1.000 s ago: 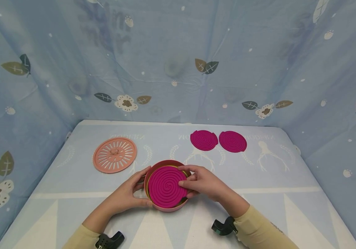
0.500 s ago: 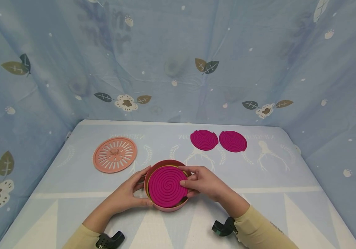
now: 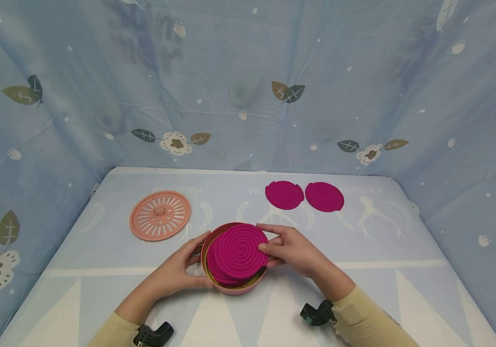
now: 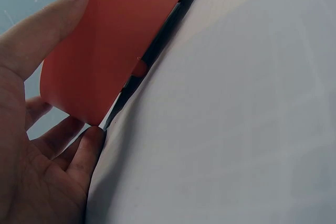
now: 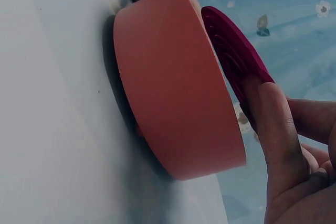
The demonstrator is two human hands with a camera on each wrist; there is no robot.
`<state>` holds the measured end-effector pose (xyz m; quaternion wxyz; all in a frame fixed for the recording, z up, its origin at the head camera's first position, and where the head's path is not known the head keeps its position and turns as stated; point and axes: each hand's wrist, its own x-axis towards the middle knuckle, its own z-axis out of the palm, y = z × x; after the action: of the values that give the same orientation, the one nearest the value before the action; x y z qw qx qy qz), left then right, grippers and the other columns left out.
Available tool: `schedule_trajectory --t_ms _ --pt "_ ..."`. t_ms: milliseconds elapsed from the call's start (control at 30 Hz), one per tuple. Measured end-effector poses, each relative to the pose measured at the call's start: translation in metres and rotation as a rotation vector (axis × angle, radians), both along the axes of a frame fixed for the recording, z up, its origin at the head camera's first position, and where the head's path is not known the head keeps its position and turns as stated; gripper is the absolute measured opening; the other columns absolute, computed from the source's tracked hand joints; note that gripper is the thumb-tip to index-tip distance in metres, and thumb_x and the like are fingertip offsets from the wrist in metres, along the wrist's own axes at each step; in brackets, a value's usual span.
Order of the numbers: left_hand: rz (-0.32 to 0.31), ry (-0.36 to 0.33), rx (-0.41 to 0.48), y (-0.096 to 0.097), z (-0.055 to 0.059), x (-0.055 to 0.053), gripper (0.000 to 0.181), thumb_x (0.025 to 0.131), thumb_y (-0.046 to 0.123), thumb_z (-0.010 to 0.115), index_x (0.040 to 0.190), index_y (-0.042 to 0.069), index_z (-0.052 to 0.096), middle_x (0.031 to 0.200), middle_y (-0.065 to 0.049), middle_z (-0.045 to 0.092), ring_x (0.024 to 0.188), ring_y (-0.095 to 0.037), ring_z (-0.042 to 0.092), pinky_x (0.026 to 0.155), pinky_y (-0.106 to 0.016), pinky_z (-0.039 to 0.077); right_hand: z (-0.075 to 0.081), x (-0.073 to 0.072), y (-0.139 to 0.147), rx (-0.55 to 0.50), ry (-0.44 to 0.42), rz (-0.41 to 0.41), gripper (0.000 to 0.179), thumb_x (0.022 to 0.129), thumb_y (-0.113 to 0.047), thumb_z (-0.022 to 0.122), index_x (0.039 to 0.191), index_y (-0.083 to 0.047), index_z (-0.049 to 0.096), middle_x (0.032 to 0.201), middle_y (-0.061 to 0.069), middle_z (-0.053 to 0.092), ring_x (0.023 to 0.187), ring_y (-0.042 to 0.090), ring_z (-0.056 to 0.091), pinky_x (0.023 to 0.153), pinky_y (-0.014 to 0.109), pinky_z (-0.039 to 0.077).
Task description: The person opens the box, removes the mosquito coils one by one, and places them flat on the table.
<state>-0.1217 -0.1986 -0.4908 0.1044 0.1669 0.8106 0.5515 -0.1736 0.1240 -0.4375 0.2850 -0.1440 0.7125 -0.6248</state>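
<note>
My right hand [image 3: 293, 248] pinches a magenta mosquito coil [image 3: 243, 248] by its right edge, thumb on top. In the right wrist view this coil [image 5: 233, 48] is tilted, raised over the rim of a round pinkish-red holder [image 5: 176, 87]. Another magenta coil [image 3: 215, 275] lies inside the holder [image 3: 230, 292], partly covered by the held one. A yellowish inner rim shows around it. My left hand [image 3: 178, 270] grips the holder's left side, thumb at the front and fingers round the back. The left wrist view shows thumb and fingers spread along the holder's wall [image 4: 115, 40].
A round orange-pink lid [image 3: 160, 216] with radiating slots lies on the table at the back left. Two more magenta coils, a left one [image 3: 284, 195] and a right one [image 3: 324, 197], lie side by side at the back. A patterned blue curtain [image 3: 239, 96] hangs behind the table.
My right hand has lifted the top coil and shifted it up and to the right, uncovering another coil in the holder. The left hand and holder have stayed still.
</note>
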Motion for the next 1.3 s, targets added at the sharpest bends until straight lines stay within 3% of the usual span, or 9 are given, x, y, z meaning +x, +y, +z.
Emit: schedule_trajectory --t_ms 200,433,600,1133,1300 --pt "0.001 -0.004 -0.002 0.0 0.001 0.0 0.116 0.064 0.036 0.094 0.158 0.024 0.027 0.156 0.006 0.031 0.128 -0.013 0.051 0.108 -0.025 0.042 0.001 -0.004 0.011 0.01 0.023 -0.032 0.064 0.091 -0.014 0.073 0.149 -0.014 0.044 0.091 0.017 0.072 0.07 0.021 0.069 0.072 0.043 0.063" --pt "0.004 -0.002 -0.007 0.001 0.002 -0.001 0.116 0.064 0.037 0.094 0.158 0.023 0.027 0.156 0.006 0.031 0.13 -0.014 0.049 0.108 -0.024 0.043 0.001 -0.009 0.027 0.006 0.032 -0.089 0.065 0.092 -0.015 0.073 0.149 -0.015 0.044 0.09 0.018 0.071 0.068 0.019 0.067 0.068 0.036 0.064" --pt "0.006 0.002 -0.008 0.001 0.002 0.0 0.116 0.064 0.037 0.094 0.157 0.023 0.027 0.156 0.006 0.032 0.132 -0.014 0.047 0.108 -0.025 0.043 0.002 -0.012 0.039 0.009 0.039 -0.143 0.065 0.091 -0.016 0.073 0.149 -0.016 0.044 0.089 0.017 0.071 0.069 0.019 0.067 0.071 0.04 0.064" --pt "0.002 0.037 -0.008 0.0 -0.002 -0.001 0.115 0.065 0.037 0.094 0.157 0.021 0.027 0.155 0.005 0.034 0.134 -0.014 0.045 0.109 -0.026 0.042 0.006 -0.024 0.081 -0.032 0.065 -0.308 0.067 0.092 -0.011 0.071 0.152 -0.014 0.04 0.076 0.007 0.067 0.063 0.014 0.064 0.069 0.033 0.064" --pt "0.0 0.053 -0.009 0.0 -0.006 -0.002 0.115 0.065 0.037 0.093 0.158 0.019 0.027 0.155 0.006 0.035 0.135 -0.014 0.044 0.109 -0.026 0.042 0.009 -0.029 0.098 -0.039 0.069 -0.35 0.067 0.094 -0.012 0.069 0.153 -0.012 0.037 0.08 0.008 0.068 0.065 0.014 0.066 0.073 0.035 0.063"
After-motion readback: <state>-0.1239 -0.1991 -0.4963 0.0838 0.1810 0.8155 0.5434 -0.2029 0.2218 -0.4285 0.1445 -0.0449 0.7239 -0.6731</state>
